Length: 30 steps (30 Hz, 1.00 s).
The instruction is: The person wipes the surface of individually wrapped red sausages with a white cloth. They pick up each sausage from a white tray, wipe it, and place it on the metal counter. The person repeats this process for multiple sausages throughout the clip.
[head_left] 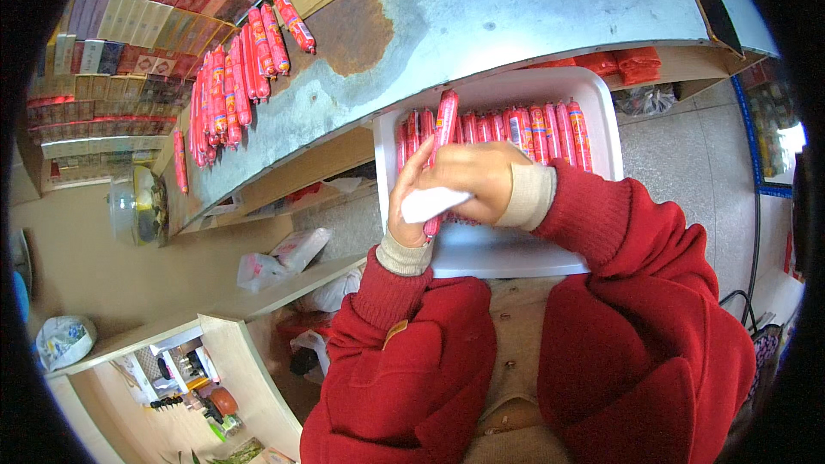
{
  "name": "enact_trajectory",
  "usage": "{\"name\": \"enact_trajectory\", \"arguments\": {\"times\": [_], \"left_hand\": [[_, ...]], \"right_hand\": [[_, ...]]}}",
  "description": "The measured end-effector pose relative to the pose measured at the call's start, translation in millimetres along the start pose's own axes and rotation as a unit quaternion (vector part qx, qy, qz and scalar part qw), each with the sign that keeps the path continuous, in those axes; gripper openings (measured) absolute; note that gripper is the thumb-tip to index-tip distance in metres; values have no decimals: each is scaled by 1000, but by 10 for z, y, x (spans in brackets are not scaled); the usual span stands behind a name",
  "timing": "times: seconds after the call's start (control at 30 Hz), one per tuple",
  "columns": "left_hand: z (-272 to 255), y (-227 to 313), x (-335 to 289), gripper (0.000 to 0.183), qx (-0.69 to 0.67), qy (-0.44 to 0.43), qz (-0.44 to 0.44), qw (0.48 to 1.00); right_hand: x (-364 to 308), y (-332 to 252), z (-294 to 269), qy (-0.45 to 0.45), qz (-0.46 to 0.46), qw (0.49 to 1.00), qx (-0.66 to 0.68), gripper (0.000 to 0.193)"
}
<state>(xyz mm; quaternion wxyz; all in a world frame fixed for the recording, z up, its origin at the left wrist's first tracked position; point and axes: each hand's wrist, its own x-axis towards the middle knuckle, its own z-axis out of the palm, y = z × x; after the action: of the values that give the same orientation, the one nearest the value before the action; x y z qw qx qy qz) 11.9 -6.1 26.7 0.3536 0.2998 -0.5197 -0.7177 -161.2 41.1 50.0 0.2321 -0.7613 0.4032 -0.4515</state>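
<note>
My left hand point(402, 208) is closed round a red-wrapped sausage point(446, 113) that stands up lengthwise, its far end past my fingers and its near end by my wrist. My right hand point(483, 174) lies over the sausage's middle, fingers bent, with a white tissue point(434, 203) gripped in them against the wrapper. Both hands are above a white plastic bin point(608, 142). Inside the bin, several red-wrapped sausages point(554, 131) lie side by side in a row; my hands hide part of them.
Several more red-wrapped sausages point(228, 90) are lined up on the worn blue-grey counter point(481, 17) at the left. Shelves of small boxes point(163, 26) stand beyond. Red packets point(638, 64) sit under the counter. Plastic bags point(279, 262) and a wooden drawer point(249, 369) are at lower left.
</note>
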Motion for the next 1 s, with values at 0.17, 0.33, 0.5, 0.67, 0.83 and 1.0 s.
{"name": "enact_trajectory", "arguments": {"times": [0.17,0.33,0.5,0.67,0.83,1.0], "left_hand": [[-25,18,-7,80,-61,-89,-40,993],[-45,18,-14,73,-64,-98,-30,993],[-40,19,1,73,-69,-103,-49,991],[-1,48,1,66,-90,-86,-81,989],[-12,73,-27,60,-144,-47,-99,984],[-18,-23,-6,50,-65,-75,-64,993]], "right_hand": [[86,156,-141,132,91,986,-36,25],[28,30,-59,49,43,998,4,26],[85,115,-88,95,51,994,-14,28],[97,133,-93,120,79,989,-26,26],[37,6,6,15,42,999,5,27],[108,167,-109,174,128,975,-48,27]]}}
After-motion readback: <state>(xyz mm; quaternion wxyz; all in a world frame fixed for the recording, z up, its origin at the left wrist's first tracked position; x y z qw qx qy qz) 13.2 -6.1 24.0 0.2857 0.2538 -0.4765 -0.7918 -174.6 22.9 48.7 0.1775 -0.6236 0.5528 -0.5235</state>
